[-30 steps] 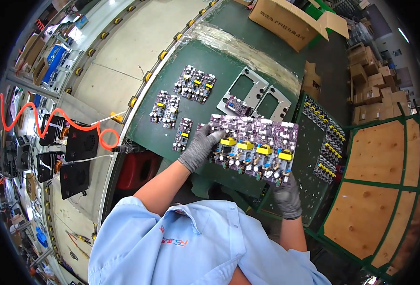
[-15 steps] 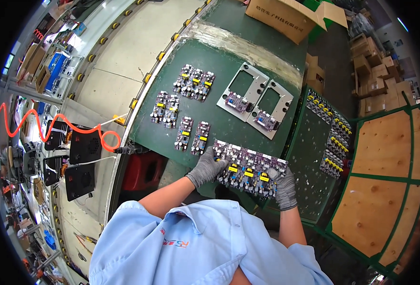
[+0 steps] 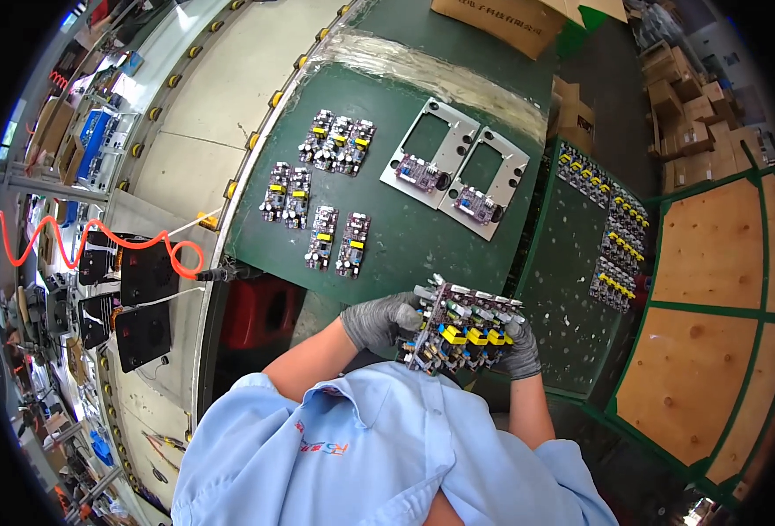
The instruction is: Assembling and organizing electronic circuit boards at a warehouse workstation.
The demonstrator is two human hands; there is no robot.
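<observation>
A panel of joined circuit boards (image 3: 477, 337) with yellow and white components is between my gloved hands, near the front edge of the green table. My left hand (image 3: 380, 323) grips its left end, where a board stands at a sharp angle to the rest; whether that board is snapped apart I cannot tell. My right hand (image 3: 520, 352) is closed on the right end, its fingers partly behind the boards. Beyond them, separate boards lie on the table, including a front pair (image 3: 352, 245), a left pair (image 3: 285, 195) and a rear group (image 3: 337, 142).
Two silver metal plates (image 3: 490, 230) with cut-outs, each bearing a board, lie at the right of the green table (image 3: 256, 245). More board panels (image 3: 613, 285) rest on a lower green surface at right. An orange coiled hose (image 3: 81, 228) hangs at left; a cardboard box (image 3: 501, 24) stands behind.
The panel was flatter and wider between my hands; now its left end is turned up sharply. My hands have come closer together, and the view has shifted slightly.
</observation>
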